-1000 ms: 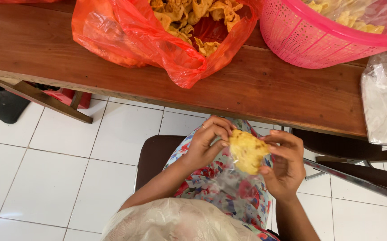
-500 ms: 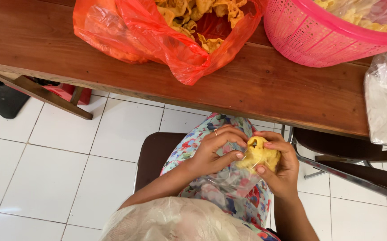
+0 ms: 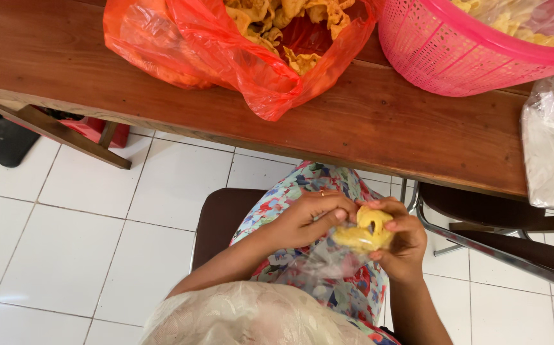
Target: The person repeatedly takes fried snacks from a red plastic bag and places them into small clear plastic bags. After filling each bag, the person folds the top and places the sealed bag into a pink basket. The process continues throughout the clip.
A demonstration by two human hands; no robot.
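Yellow crinkled cracker inside small clear plastic bag, over lap.

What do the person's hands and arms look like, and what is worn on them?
Both forearms are bare, with no sleeves in sight. The left hand wears a thin gold-coloured ring on one finger. The right hand shows no ring, glove or watch.

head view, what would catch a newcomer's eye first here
Two bright things on the wooden table at the top: an orange bag open on yellow crackers, and to its right a pink basket. Below the table edge, over a flowered lap, the left hand and right hand meet around a yellow cracker in a clear bag.
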